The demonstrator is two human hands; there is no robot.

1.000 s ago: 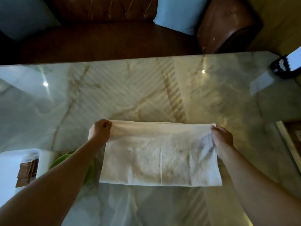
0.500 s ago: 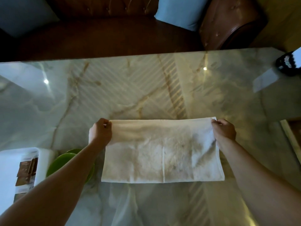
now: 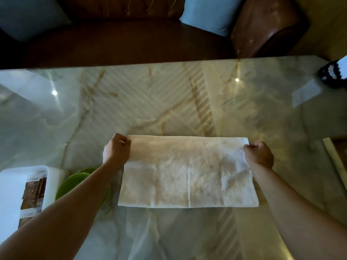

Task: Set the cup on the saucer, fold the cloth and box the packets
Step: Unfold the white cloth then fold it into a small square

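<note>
A white cloth is stretched out flat between my hands over the marble table, with a crease down its middle. My left hand pinches its far left corner. My right hand pinches its far right corner. A green saucer lies at the lower left, mostly hidden under my left forearm; a second green rim shows just behind it. A white box with brown packets inside sits at the left edge. No cup is in view.
A brown leather sofa with blue cushions stands beyond the table's far edge. A dark round object with a white top sits at the right edge. A framed brown thing lies at the right.
Both hands have carried the cloth's far edge a little away from me, and the cloth now lies flatter and more spread. The grips have stayed the same.
</note>
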